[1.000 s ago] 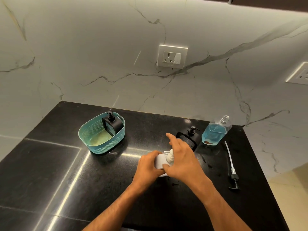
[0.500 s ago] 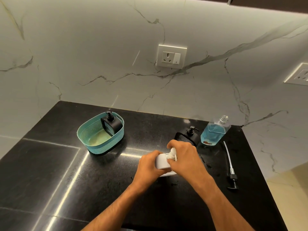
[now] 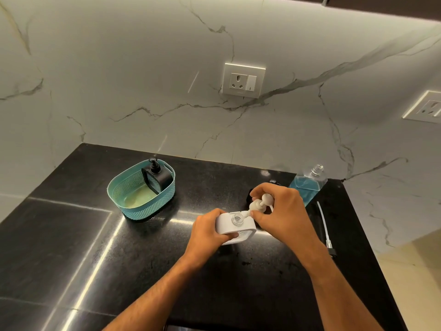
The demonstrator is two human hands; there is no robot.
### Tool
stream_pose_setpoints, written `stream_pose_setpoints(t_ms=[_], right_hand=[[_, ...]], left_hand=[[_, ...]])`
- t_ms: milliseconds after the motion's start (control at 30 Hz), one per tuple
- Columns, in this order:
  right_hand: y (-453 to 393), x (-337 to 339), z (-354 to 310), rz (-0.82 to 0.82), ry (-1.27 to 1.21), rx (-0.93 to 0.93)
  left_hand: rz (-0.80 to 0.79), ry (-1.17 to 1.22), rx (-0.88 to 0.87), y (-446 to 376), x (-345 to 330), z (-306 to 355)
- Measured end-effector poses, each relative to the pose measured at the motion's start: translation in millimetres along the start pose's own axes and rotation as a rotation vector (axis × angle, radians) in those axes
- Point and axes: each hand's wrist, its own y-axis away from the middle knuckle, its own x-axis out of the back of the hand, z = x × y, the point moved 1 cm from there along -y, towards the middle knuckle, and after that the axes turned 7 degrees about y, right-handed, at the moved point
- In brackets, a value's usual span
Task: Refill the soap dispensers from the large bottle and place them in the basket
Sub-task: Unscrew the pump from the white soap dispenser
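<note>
My left hand (image 3: 207, 231) grips the white soap dispenser (image 3: 235, 225) on the black counter; its round neck is uncovered. My right hand (image 3: 281, 211) holds the white pump head (image 3: 259, 203) just to the right of the neck, lifted off it. A black dispenser (image 3: 157, 179) stands inside the teal basket (image 3: 124, 194) at the left. The large clear bottle (image 3: 307, 185) with blue liquid stands uncapped behind my right hand. A second black dispenser (image 3: 250, 195) is almost hidden behind my right hand.
A long pump tube with a black cap (image 3: 325, 226) lies on the counter near its right edge. The marble wall carries a socket plate (image 3: 243, 80) in the middle and another socket (image 3: 427, 108) at the right. The counter edge drops off at right.
My right hand has unscrewed the white pump head and lifted it off to the right, exposing the dispenser's neck. My left hand kept hold of the dispenser body.
</note>
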Motion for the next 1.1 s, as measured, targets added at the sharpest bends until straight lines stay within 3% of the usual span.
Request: stream_pose_setpoints(t_ms=[367, 600, 767, 1100], right_hand=[[8.6, 27.6, 33.4, 0.102, -0.172, -0.027], [33.2, -60.5, 92.8, 0.152, -0.027, -0.228], [61.6, -123.1, 112.0, 0.090, 0.000, -0.343], [75.5, -157.9, 123.2, 0.025, 0.042, -0.363]], left_hand=[[0.058, 0.059, 0.041, -6.7, 8.6, -13.2], [0.076, 0.031, 0.042, -4.3, 5.7, -18.0], [0.043, 0.010, 0.051, -2.4, -1.8, -21.7], [0.003, 0.014, 0.048, -3.3, -4.4, -23.2]])
